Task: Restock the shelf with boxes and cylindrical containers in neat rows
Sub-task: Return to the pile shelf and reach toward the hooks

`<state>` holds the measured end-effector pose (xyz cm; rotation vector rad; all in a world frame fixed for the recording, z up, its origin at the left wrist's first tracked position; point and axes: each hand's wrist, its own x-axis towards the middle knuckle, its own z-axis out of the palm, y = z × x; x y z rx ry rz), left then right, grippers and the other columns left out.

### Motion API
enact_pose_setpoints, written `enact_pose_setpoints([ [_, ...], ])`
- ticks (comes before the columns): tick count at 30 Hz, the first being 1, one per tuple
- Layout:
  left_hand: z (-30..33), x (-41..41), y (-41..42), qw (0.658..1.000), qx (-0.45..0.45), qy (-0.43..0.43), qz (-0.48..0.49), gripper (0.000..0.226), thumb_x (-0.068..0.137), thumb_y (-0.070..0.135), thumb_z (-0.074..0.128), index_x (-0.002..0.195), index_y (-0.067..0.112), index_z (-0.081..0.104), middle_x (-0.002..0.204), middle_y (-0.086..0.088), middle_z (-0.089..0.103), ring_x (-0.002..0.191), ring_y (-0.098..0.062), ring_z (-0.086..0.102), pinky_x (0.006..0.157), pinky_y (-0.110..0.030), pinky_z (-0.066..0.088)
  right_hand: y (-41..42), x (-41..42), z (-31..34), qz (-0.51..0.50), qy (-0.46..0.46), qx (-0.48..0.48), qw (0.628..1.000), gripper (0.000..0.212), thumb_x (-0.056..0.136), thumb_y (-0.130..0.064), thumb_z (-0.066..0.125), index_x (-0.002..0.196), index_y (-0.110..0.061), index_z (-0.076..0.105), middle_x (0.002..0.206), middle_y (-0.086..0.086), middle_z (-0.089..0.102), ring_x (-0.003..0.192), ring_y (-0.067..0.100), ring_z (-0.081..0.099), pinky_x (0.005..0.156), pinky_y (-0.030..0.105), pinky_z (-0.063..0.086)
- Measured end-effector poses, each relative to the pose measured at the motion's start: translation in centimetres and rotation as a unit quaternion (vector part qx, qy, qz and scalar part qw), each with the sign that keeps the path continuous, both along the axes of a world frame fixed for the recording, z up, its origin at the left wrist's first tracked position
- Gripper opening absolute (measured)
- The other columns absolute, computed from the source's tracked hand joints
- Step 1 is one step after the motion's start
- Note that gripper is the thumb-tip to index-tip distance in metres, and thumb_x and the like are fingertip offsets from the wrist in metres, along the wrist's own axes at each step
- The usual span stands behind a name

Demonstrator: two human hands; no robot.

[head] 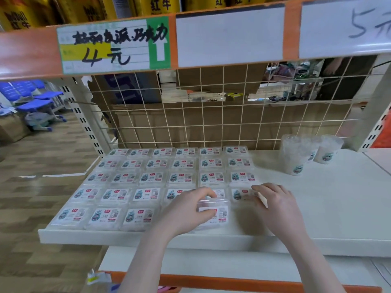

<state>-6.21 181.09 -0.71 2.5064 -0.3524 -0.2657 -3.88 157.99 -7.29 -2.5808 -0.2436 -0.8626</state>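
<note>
White shelving fills the view, its flat white shelf backed by a wire grid panel, through which brown cardboard cartons show. Wood-patterned flooring extends to the left, with blue chairs standing well apart in the far corner. Overhead, an orange shelf edge carries a handwritten price label and two white cards; gold cans stand on the shelf above it.

Clear plastic boxes, each with a printed sticker, lie flat on the left half of the shelf in neat rows and columns that run from the front lip back to the grid panel. Three clear cylindrical containers stand upright, close together, near the back right of the shelf, well apart from the boxes.

Both arms reach in from the lower edge. The left hand has thumb and fingers curled round one clear box in the front row, gripping it at its left side; whether this box rests fully on the shelf cannot be told. The right hand lies just beside it, its fingers bent over the right edge of the rightmost box in the second row, gripping that edge.
</note>
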Motion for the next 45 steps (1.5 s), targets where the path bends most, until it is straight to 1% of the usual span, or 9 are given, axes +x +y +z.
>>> enact_pose_setpoints([
  [2,-0.5,0.0,-0.4,1.0,0.003,0.002,-0.005,0.033,0.088,0.039,0.058,0.121,0.039,0.05,0.13,0.014,0.053,0.068,0.001,0.053,0.08,-0.027,0.046,-0.3,0.0,-0.1,-0.001,0.0,-0.003,1.0,0.026,0.061,-0.007,0.084,0.084,-0.012,0.072,0.081,0.003,0.068,0.07,0.033,0.063,0.064,0.039,0.051],
  [6,-1.3,0.1,-0.9,1.0,-0.006,-0.017,-0.001,0.034,0.089,0.038,0.056,0.123,0.036,0.053,0.127,0.019,0.052,0.089,-0.004,0.056,0.086,-0.025,0.044,-0.7,0.0,-0.1,-0.006,0.007,-0.004,1.0,0.028,0.061,-0.008,0.085,0.085,-0.014,0.073,0.081,0.003,0.069,0.071,0.032,0.064,0.065,0.039,0.051],
  [9,-2.1,0.1,-0.9,0.998,0.013,-0.06,-0.001,0.035,0.09,0.038,0.055,0.126,0.036,0.053,0.116,0.02,0.046,0.109,-0.002,0.046,0.09,-0.02,0.036,-0.8,0.0,-0.2,-0.004,0.009,-0.005,1.0,0.026,0.062,-0.01,0.084,0.085,-0.015,0.073,0.081,0.002,0.068,0.07,0.031,0.064,0.064,0.039,0.051],
  [11,-2.5,0.0,-0.9,0.996,0.031,-0.089,0.001,0.039,0.09,0.04,0.055,0.128,0.035,0.052,0.111,0.02,0.04,0.113,-0.002,0.039,0.091,-0.017,0.032,-0.8,0.0,-0.2,-0.004,0.007,-0.006,1.0,0.026,0.061,-0.009,0.084,0.084,-0.015,0.073,0.081,0.002,0.068,0.069,0.031,0.064,0.063,0.038,0.05],
  [14,-2.7,0.0,-0.8,0.99,0.057,-0.127,-0.01,0.044,0.09,0.04,0.055,0.133,0.034,0.048,0.121,0.018,0.04,0.118,-0.002,0.032,0.096,-0.015,0.025,-0.8,0.0,-0.3,-0.003,0.008,-0.006,1.0,0.025,0.062,-0.009,0.084,0.084,-0.015,0.073,0.08,0.001,0.068,0.068,0.03,0.064,0.063,0.037,0.049],
  [18,-2.6,-0.1,-0.8,0.984,0.084,-0.155,-0.037,0.05,0.088,0.042,0.058,0.135,0.036,0.045,0.126,0.02,0.041,0.12,-0.001,0.032,0.097,-0.013,0.021,-0.7,0.1,-0.4,0.003,0.007,-0.003,1.0,0.024,0.063,-0.008,0.083,0.084,-0.015,0.073,0.079,0.001,0.067,0.067,0.03,0.063,0.063,0.036,0.048],
  [25,-2.3,-0.1,-0.8,0.981,0.124,-0.136,-0.062,0.072,0.079,0.048,0.067,0.142,0.036,0.034,0.129,0.017,0.037,0.122,-0.002,0.028,0.1,-0.017,0.021,-0.7,0.3,-0.4,0.005,0.004,-0.005,1.0,0.026,0.06,-0.005,0.084,0.081,-0.015,0.073,0.077,0.001,0.067,0.064,0.031,0.063,0.061,0.037,0.049],
  [32,-1.4,0.0,-0.7,0.979,0.143,-0.12,-0.08,0.071,0.083,0.041,0.064,0.145,0.035,0.03,0.133,0.016,0.036,0.124,-0.004,0.026,0.092,-0.013,0.018,-0.6,0.1,-0.1,0.007,0.002,-0.009,1.0,0.024,0.061,-0.006,0.083,0.081,-0.016,0.072,0.077,0.001,0.066,0.064,0.03,0.062,0.061,0.035,0.048],
  [45,-0.1,-0.7,-0.6,0.973,0.187,-0.107,-0.082,0.068,0.085,0.046,0.059,0.145,0.033,0.03,0.147,0.013,0.037,0.134,-0.009,0.03,0.108,-0.023,0.019,-0.2,0.0,-0.2,0.009,0.009,-0.012,1.0,0.023,0.063,-0.005,0.082,0.082,-0.015,0.073,0.078,0.002,0.068,0.065,0.03,0.063,0.063,0.036,0.049],
])
